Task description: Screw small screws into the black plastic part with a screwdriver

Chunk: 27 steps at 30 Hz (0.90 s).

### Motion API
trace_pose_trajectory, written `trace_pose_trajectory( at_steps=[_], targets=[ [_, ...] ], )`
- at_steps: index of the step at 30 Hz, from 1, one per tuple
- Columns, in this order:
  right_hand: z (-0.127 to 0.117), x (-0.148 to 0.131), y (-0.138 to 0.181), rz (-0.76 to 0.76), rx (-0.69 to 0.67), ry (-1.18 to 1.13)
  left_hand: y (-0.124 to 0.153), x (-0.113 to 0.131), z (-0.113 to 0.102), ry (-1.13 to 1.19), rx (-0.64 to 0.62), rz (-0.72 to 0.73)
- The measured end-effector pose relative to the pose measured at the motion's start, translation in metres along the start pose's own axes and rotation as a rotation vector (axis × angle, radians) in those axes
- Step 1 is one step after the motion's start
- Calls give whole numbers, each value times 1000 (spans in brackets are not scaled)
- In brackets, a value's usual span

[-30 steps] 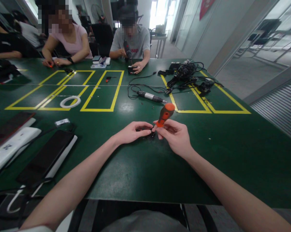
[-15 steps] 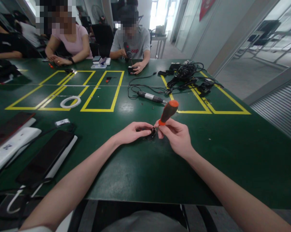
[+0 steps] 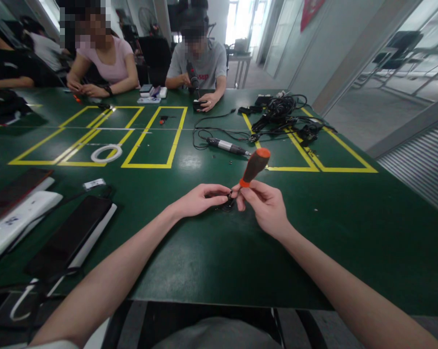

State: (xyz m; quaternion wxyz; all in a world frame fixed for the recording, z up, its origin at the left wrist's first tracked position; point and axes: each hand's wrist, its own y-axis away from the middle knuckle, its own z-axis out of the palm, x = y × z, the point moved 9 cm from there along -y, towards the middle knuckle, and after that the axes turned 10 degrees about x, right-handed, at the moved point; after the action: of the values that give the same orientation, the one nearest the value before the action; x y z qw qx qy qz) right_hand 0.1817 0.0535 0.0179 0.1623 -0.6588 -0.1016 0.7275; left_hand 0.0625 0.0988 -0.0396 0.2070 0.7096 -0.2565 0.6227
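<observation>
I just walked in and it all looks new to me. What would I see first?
The screwdriver with its orange-and-black handle stands out most, held tilted in the right hand near the middle, its tip down at a small black part that the left hand pinches. Behind them, bright yellow tape boxes mark the green table, and a tangle of black cables lies at the far right.

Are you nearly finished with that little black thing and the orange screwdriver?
Hard to say what is done: any screw is too small to see. In hand: the left hand pinches the small black part on the green table, and the right hand holds the screwdriver tilted, tip down on it. Left: neither is put down yet.
</observation>
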Motion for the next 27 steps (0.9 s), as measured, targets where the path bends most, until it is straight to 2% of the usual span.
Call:
trace_pose_trajectory(
  at_steps=[3, 7, 12, 17, 20, 27],
  targets=[
    [1, 2, 1, 21, -11, -21, 0, 1, 1, -5, -7, 0],
    [-4, 3, 2, 40, 50, 24, 0, 1, 1, -4, -9, -3],
    [-3, -3, 0, -6, 35, 89, -1, 0, -1, -15, 9, -2],
    [3, 2, 1, 30, -19, -13, 0, 1, 1, -84, 2, 9],
    [3, 4, 3, 50, -2, -47, 1, 4, -1, -183, 17, 47],
    [-4, 0, 0, 10, 49, 84, 1, 1, -1, -245, 1, 54]
  ],
)
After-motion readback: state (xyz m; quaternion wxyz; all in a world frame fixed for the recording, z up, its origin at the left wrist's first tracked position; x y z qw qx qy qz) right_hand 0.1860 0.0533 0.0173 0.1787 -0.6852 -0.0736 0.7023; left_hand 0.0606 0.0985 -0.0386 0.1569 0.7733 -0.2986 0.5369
